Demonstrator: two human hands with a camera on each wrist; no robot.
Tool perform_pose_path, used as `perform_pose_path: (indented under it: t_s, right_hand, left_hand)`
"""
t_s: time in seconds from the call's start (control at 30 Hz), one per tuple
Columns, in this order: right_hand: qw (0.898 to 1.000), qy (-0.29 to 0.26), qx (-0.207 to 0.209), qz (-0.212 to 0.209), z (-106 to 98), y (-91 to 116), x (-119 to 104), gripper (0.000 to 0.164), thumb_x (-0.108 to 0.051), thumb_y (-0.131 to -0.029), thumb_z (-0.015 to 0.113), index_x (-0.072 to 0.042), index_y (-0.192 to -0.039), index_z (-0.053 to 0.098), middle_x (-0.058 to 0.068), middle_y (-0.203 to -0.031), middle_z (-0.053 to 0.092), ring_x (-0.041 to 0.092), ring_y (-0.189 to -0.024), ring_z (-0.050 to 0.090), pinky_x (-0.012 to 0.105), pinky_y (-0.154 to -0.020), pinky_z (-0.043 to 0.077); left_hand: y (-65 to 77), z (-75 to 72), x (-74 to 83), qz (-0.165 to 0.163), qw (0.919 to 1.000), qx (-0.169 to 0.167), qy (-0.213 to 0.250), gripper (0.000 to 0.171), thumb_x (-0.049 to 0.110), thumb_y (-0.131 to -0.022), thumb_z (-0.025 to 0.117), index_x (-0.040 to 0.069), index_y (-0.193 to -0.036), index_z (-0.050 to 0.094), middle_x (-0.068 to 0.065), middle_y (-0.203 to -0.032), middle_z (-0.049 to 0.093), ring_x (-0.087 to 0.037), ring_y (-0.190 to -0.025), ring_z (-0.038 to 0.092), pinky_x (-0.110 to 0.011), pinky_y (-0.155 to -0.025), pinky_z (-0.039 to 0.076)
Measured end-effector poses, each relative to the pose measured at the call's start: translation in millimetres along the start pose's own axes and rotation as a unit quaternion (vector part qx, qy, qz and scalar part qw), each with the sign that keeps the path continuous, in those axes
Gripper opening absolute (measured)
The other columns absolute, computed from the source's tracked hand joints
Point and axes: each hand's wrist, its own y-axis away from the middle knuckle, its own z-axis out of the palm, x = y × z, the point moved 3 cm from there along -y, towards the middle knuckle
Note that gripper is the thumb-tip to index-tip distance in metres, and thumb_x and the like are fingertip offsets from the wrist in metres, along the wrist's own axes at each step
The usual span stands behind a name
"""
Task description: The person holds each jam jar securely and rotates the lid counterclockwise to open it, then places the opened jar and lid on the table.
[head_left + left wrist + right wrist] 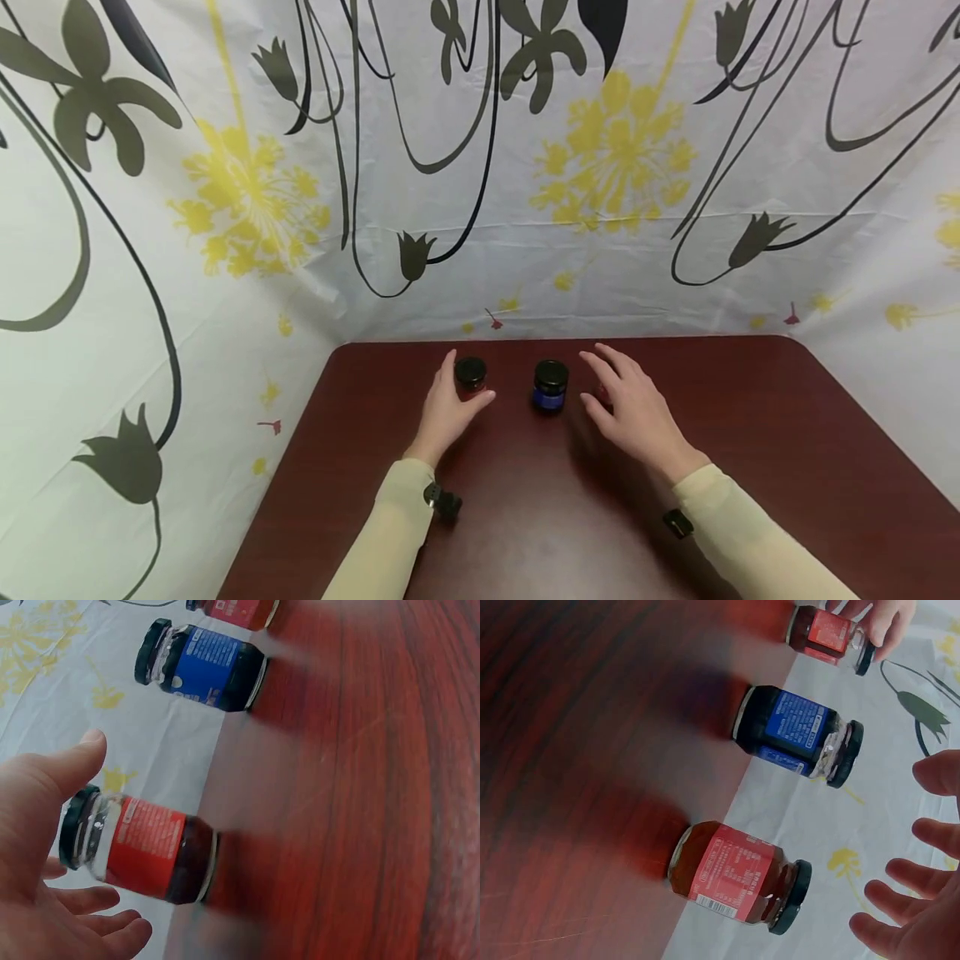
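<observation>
Three glass jars with dark lids stand upright in a row. My left hand (444, 417) curves loosely about the left jar (471, 372), which bears a red label (146, 847). Its thumb is raised off the lid in the left wrist view, fingers spread on the far side. In the middle is a jar with a blue label (550, 390), touched by neither hand. A jar with a pinkish-red label (735, 874) is the rightmost, mostly hidden by my right hand (637, 412) in the head view. That hand's fingers are spread, apart from this jar in the right wrist view.
The jars stand near the back edge of a dark red wood-grain table (517, 517). Behind it and at both sides hangs a white cloth (465, 192) printed with flowers. A small dark device (444, 502) is strapped at the left wrist, another (678, 523) at the right.
</observation>
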Motion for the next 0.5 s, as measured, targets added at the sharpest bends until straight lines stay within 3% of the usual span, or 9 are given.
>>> perform_pose_path:
  t_s: [0.2, 0.37, 0.5]
  right_hand:
    - [1.000, -0.016, -0.017, 0.010, 2, 6, 2, 0.068, -0.031, -0.092, 0.072, -0.020, -0.153, 0.044, 0.009, -0.158, 0.035, 0.032, -0.140, 0.038, 0.061, -0.098, 0.042]
    - [0.999, -0.028, -0.026, 0.015, 5, 11, 3, 0.070, -0.031, -0.093, 0.071, -0.023, -0.155, 0.040, 0.007, -0.159, 0.033, 0.030, -0.141, 0.037, 0.058, -0.101, 0.042]
    - [0.999, -0.032, -0.025, 0.020, 5, 13, 6, 0.072, -0.030, -0.092, 0.073, -0.024, -0.155, 0.039, 0.004, -0.160, 0.031, 0.029, -0.141, 0.036, 0.056, -0.103, 0.041]
  left_hand:
    - [-5.5, 8.4, -6.1, -0.015, 0.9989, -0.010, 0.043, 0.100, 0.049, -0.084, 0.079, 0.027, -0.161, 0.019, -0.009, -0.160, 0.034, -0.031, -0.144, 0.035, -0.057, -0.108, 0.037]
    - [-6.5, 10.2, -13.0, -0.050, 0.9945, 0.013, 0.092, 0.097, 0.041, -0.084, 0.082, 0.026, -0.159, 0.024, -0.015, -0.151, 0.045, -0.030, -0.137, 0.045, -0.054, -0.104, 0.042]
    - [-9.5, 11.2, -15.1, -0.056, 0.9927, 0.025, 0.104, 0.091, 0.037, -0.083, 0.084, 0.022, -0.156, 0.032, -0.017, -0.146, 0.050, -0.032, -0.132, 0.050, -0.054, -0.102, 0.044]
